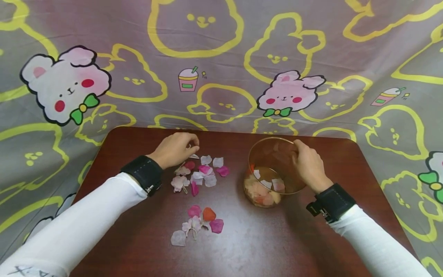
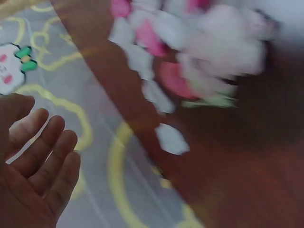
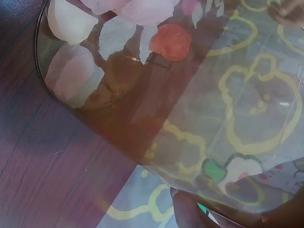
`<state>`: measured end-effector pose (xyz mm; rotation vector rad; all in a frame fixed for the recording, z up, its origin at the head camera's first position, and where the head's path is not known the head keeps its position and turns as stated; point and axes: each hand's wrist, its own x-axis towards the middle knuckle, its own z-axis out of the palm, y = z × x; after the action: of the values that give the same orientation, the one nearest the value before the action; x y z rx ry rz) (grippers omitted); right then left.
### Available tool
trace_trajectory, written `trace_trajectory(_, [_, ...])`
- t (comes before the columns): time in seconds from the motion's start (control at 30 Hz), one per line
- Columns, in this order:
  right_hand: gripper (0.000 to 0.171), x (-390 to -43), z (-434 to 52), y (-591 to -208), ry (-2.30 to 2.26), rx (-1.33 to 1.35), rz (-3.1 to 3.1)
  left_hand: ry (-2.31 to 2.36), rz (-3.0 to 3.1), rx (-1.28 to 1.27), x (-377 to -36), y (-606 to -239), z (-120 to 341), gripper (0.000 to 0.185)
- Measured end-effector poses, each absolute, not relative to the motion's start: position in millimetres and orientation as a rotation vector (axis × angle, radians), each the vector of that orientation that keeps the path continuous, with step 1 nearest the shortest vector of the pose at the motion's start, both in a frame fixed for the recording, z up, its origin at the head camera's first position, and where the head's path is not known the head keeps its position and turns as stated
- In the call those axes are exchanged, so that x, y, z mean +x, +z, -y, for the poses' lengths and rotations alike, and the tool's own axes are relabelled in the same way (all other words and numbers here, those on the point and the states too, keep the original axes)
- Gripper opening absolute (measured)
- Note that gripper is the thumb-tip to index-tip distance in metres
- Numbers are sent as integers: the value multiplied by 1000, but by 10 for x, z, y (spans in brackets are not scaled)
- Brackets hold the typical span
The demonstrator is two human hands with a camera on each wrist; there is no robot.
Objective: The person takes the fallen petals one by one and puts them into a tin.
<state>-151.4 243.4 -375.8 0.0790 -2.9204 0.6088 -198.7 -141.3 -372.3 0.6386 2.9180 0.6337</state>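
Observation:
My right hand [image 1: 311,163] grips the upper wall, near the rim, of a clear round container [image 1: 264,157] on the right half of the table. White, pale pink and orange-red petals [image 3: 171,42] lie at its bottom. My left hand [image 1: 176,148] hovers by the back left group of loose petals, its fingers loosely bent. In the left wrist view that hand holds nothing. Near it lie white petals [image 1: 210,180], a magenta petal [image 1: 223,171] and a pale pink flower [image 1: 180,183]. The left wrist view is blurred.
A second group, with an orange petal [image 1: 209,214], a magenta petal [image 1: 217,226] and a white petal [image 1: 178,238], lies closer to me on the dark red wooden table [image 1: 263,246]. A patterned curtain [image 1: 221,57] stands behind the table and along its sides.

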Motion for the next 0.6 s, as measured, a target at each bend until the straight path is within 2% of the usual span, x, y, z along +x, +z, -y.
trace_trajectory(0.3, [11,-1514,-2435,-3761,604,75,2927,627,-2856,559,-1821,-4138,1855,18])
trace_trajectory(0.6, [7,-1510,-2419,-3753,595,89,2923,603,-2761,515,-1625,-4444,2013,26])
